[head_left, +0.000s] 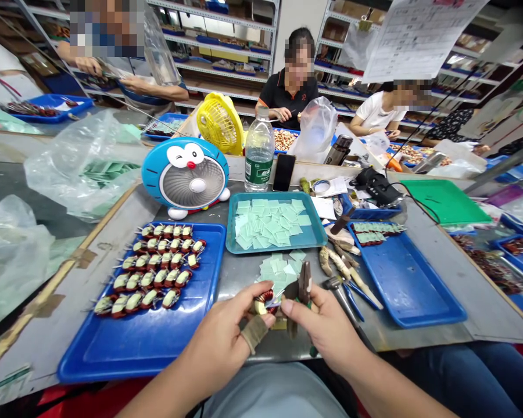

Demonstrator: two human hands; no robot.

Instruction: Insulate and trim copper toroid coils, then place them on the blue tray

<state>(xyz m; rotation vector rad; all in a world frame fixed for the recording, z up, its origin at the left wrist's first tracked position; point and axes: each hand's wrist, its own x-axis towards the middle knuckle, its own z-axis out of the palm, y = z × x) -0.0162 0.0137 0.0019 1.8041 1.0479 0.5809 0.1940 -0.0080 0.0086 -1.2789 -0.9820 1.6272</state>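
Red-wound coil (265, 301) pinched in our left hand (215, 331), just in front of the teal tray (276, 247) | right hand (326, 328) clenching a dark hand tool (305, 284) beside it | left of the teal tray, a blue tray (126, 354) keeps wound coils (150, 264) in tidy rows

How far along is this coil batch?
Done-looking: rows of coils on the blue tray. In hand: one coil between the left hand and right hand, with a dark-handled tool. Left: pale green squares lying loose in the teal tray.

Electronics assembly workshop: wound coils (154, 264), blue trays (108, 354), metal shelving (218, 43).
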